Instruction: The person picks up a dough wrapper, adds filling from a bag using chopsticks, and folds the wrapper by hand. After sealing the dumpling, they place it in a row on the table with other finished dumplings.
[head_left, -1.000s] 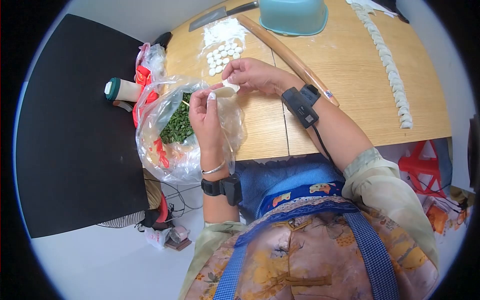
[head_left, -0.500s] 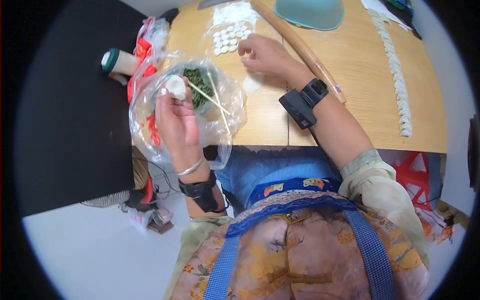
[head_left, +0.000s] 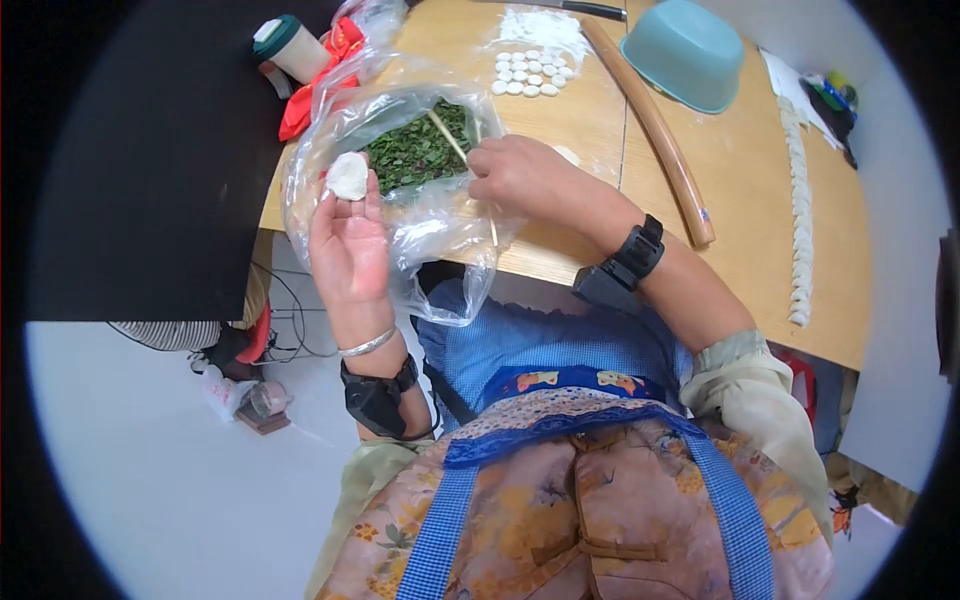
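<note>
My left hand (head_left: 352,255) is palm up, with a round white dumpling wrapper (head_left: 348,177) lying across its fingers. Chopped green filling (head_left: 410,155) sits in a clear plastic bag (head_left: 425,245) just right of it. Over the bag's right side, my right hand (head_left: 535,180) has its fingers closed around the chopsticks (head_left: 448,136), whose one end points at the greens. The fingers hide part of the sticks. Another flat wrapper (head_left: 567,155) lies on the table, partly behind my right hand.
Small dough rounds (head_left: 517,88) lie in rows beside a patch of flour (head_left: 540,30). Further right are a wooden rolling pin (head_left: 655,125), a teal basin (head_left: 690,50) and a long line of folded dumplings (head_left: 801,220). A knife (head_left: 595,10) lies at the back; a green-lidded jar (head_left: 295,50) stands left.
My right hand has come down and left from near the dough rounds to the chopsticks, closing on them. The wrapper now lies flatter on my opened-out left fingers. The camera view has shifted.
</note>
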